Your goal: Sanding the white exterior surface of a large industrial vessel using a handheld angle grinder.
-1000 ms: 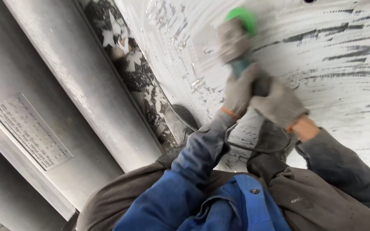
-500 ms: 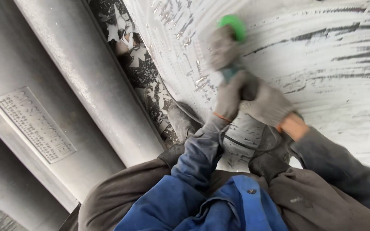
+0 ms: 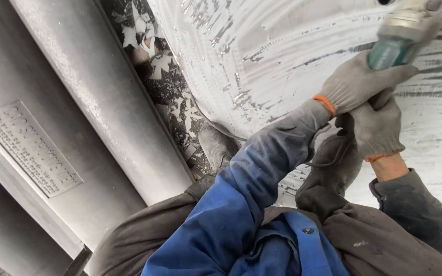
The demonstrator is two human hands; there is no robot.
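Both gloved hands steady a grey-and-teal handheld power grinder (image 3: 407,33) against the scraped white curved metal surface (image 3: 262,56).

Left hand (image 3: 356,82) wraps the grinder's body in a closed grip; right hand (image 3: 377,125) clasps just beneath, bracing it against the work.

Grey steel beam (image 3: 103,102) (riveted plate (image 3: 29,148)); debris-strewn floor (image 3: 164,76).

The power tool (image 3: 410,30) is a handheld grinder with a pale grey body, a teal section toward its rear and a green part at the top right corner of the view. It is blurred, so finer detail cannot be told. It lies tilted, its rear end pointing down and left. It sits against the white surface (image 3: 292,56), a broad, curved sheet marked all over with dark grey streaks and fine curved scratch lines.
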